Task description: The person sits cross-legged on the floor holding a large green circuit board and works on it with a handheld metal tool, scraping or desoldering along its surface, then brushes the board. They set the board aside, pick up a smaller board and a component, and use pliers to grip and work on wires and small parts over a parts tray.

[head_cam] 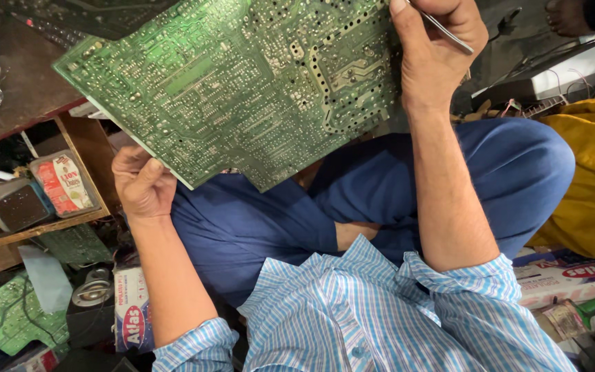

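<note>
Two hands share the green circuit board (pixel 242 89) tilted above the lap: left hand (pixel 142 184) grips its lower edge, right hand (pixel 435 48) pinches tweezers (pixel 449 31) against its right end.

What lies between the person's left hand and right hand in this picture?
In the head view, the large green circuit board spans from the left hand to the right hand.
</note>
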